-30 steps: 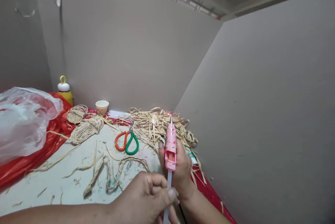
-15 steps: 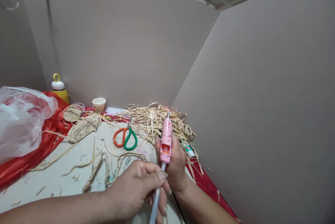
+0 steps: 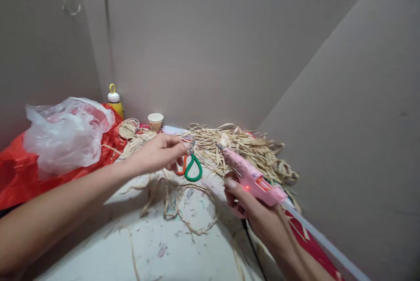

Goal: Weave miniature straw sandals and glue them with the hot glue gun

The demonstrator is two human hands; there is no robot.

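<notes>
My right hand (image 3: 244, 200) is wrapped around the grip of a pink hot glue gun (image 3: 249, 169). Its metal nozzle points up and left, a small red light glows on its side, and a long clear glue stick (image 3: 323, 239) sticks out of its back. My left hand (image 3: 167, 152) hovers above the table with loosely bent fingers and nothing visible in them. It partly covers a pair of scissors (image 3: 193, 169) with one orange and one green handle. Below lies a braided straw cord (image 3: 197, 230), curved in a loop on the white tabletop.
Dry straw strips (image 3: 249, 149) are heaped at the back by the grey wall (image 3: 197, 53). A paper cup (image 3: 155, 122), white sticks (image 3: 173, 130), coiled cord (image 3: 128, 128), a yellow bottle (image 3: 115, 103) and a clear plastic bag (image 3: 72, 136) stand or lie leftward. A black cable (image 3: 252, 241) hangs from the gun.
My left hand has let go of the glue stick and moved up and left toward the scissors. My right hand has tilted the glue gun leftward and moved right. The view has shifted left.
</notes>
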